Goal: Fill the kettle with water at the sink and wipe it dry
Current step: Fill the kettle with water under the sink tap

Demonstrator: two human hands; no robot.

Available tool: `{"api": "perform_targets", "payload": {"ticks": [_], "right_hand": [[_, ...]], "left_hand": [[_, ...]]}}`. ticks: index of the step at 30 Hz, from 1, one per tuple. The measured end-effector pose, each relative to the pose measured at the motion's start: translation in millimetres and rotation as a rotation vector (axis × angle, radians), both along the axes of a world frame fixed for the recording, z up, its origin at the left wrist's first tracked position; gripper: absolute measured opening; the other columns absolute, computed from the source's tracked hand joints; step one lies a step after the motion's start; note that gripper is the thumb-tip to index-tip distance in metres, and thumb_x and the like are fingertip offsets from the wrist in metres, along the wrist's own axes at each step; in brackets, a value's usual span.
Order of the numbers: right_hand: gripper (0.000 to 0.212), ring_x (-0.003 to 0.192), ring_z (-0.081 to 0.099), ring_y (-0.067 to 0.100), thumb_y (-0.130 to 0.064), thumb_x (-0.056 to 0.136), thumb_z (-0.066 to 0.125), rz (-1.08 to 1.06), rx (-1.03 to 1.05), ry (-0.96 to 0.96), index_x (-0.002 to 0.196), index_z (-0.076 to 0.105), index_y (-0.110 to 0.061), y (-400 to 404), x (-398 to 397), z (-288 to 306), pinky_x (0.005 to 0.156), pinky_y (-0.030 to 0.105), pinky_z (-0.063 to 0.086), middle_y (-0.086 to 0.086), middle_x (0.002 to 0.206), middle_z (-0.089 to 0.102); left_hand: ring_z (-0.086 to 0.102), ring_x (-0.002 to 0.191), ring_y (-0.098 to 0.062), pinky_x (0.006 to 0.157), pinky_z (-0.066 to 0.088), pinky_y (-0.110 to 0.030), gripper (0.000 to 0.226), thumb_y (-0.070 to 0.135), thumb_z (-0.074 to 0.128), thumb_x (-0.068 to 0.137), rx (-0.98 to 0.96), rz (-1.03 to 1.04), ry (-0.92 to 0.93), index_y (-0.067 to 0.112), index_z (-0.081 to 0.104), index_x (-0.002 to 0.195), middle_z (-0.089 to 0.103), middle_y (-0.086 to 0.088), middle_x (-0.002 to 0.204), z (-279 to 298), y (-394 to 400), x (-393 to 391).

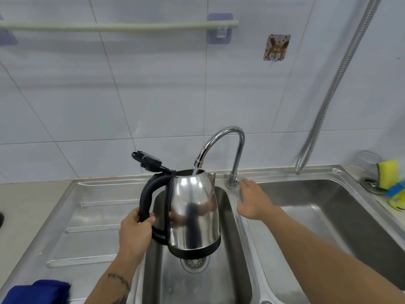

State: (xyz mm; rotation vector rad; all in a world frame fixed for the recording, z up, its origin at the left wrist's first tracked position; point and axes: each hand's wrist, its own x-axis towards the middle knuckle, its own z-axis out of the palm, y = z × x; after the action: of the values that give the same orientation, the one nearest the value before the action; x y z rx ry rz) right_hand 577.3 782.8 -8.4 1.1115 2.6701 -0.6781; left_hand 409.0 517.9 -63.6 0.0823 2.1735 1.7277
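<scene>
Kettle point(192, 209), one faucet point(221, 141), two basins point(328, 216), two hands point(135, 229)

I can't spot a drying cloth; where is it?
The blue cloth lies at the head view's bottom-left corner, on the draining board, left of the left hand holding the kettle.

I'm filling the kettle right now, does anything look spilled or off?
Nothing stands out. Water runs from the faucet straight into the open kettle, held by its handle in the left hand over the sink. The right hand is open near the faucet base.
</scene>
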Motion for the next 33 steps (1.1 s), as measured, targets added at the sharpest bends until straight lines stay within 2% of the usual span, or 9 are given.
{"api": "perform_targets", "payload": {"ticks": [4, 8, 12, 15, 18, 21, 25, 28, 33], "right_hand": [[0.074, 0.131, 0.049, 0.033, -0.016, 0.079, 0.058, -0.035, -0.098, -0.069, 0.148, 0.037, -0.004, -5.5, 10.2, -11.9, 0.105, 0.040, 0.046, 0.015, 0.143, 0.049], [0.072, 0.137, 0.045, 0.033, -0.025, 0.067, 0.053, -0.026, -0.155, -0.058, 0.137, 0.049, -0.009, 2.7, 19.4, -43.3, 0.110, 0.044, 0.044, 0.010, 0.142, 0.049], [0.073, 0.142, 0.041, 0.031, -0.019, 0.081, 0.066, -0.080, -0.215, 0.040, 0.149, 0.041, -0.009, -17.2, 17.6, -19.5, 0.113, 0.040, 0.040, 0.012, 0.155, 0.043], [0.073, 0.145, 0.040, 0.025, -0.018, 0.091, 0.070, -0.163, -0.428, 0.241, 0.156, 0.037, -0.017, -29.7, 9.3, -9.9, 0.107, 0.030, 0.034, 0.004, 0.158, 0.043], [0.070, 0.133, 0.051, 0.020, -0.029, 0.090, 0.074, -0.272, -0.782, 0.405, 0.152, 0.042, -0.021, -37.9, 2.2, -7.3, 0.109, 0.041, 0.040, -0.001, 0.145, 0.055], [0.081, 0.129, 0.058, 0.024, -0.044, 0.073, 0.083, -0.286, -0.982, 0.436, 0.145, 0.049, -0.030, -50.8, -8.4, -12.2, 0.105, 0.048, 0.042, -0.001, 0.136, 0.065], [0.052, 0.111, 0.068, 0.021, -0.023, 0.083, 0.081, -0.273, -0.992, 0.489, 0.127, 0.056, -0.033, -67.4, -22.4, -20.5, 0.097, 0.041, 0.050, -0.002, 0.120, 0.072], [0.060, 0.107, 0.070, 0.021, -0.014, 0.081, 0.083, -0.290, -0.973, 0.555, 0.130, 0.051, -0.030, -76.7, -29.1, -25.6, 0.081, 0.029, 0.052, 0.000, 0.118, 0.070], [0.060, 0.103, 0.072, 0.022, -0.008, 0.078, 0.084, -0.301, -0.917, 0.634, 0.128, 0.054, -0.025, -81.6, -33.5, -28.5, 0.084, 0.032, 0.055, 0.002, 0.110, 0.071]], "left_hand": [[0.066, 0.089, -0.033, 0.088, 0.055, -0.057, 0.019, 0.006, 0.066, 0.085, -0.013, -0.006, 0.001, 0.024, 0.070, 0.085, 0.071, -0.006, 0.088, -1.4, -1.8, -1.5], [0.066, 0.090, -0.033, 0.088, 0.055, -0.055, 0.018, 0.005, 0.066, 0.086, -0.032, -0.017, 0.015, 0.023, 0.070, 0.087, 0.071, -0.006, 0.088, -2.4, -4.4, 3.5], [0.065, 0.084, -0.030, 0.087, 0.055, -0.056, 0.020, 0.006, 0.067, 0.085, -0.031, -0.016, -0.005, 0.026, 0.071, 0.083, 0.071, -0.004, 0.083, -8.5, -8.9, 5.5], [0.065, 0.087, -0.035, 0.087, 0.054, -0.056, 0.019, 0.004, 0.067, 0.084, -0.017, 0.003, -0.028, 0.023, 0.071, 0.084, 0.071, -0.006, 0.084, -8.8, -11.0, 5.3], [0.066, 0.088, -0.035, 0.087, 0.055, -0.056, 0.019, 0.002, 0.066, 0.084, -0.019, 0.001, -0.029, 0.021, 0.071, 0.083, 0.071, -0.009, 0.084, -6.1, -10.3, 5.2], [0.066, 0.087, -0.034, 0.087, 0.055, -0.056, 0.019, 0.002, 0.066, 0.084, -0.005, -0.011, -0.032, 0.021, 0.070, 0.083, 0.071, -0.008, 0.083, -1.8, -13.0, 5.1], [0.066, 0.083, -0.031, 0.088, 0.055, -0.056, 0.019, 0.000, 0.066, 0.084, -0.003, -0.050, -0.029, 0.019, 0.071, 0.085, 0.071, -0.006, 0.082, 4.7, -11.5, 3.2], [0.067, 0.087, -0.033, 0.087, 0.056, -0.055, 0.019, -0.001, 0.066, 0.085, 0.000, -0.072, -0.017, 0.017, 0.071, 0.087, 0.072, -0.007, 0.085, 12.2, -10.3, 1.9], [0.067, 0.088, -0.029, 0.081, 0.058, -0.046, 0.023, -0.004, 0.065, 0.087, 0.047, -0.098, -0.054, 0.016, 0.070, 0.096, 0.072, -0.007, 0.091, 22.6, -12.7, -3.5]]}}
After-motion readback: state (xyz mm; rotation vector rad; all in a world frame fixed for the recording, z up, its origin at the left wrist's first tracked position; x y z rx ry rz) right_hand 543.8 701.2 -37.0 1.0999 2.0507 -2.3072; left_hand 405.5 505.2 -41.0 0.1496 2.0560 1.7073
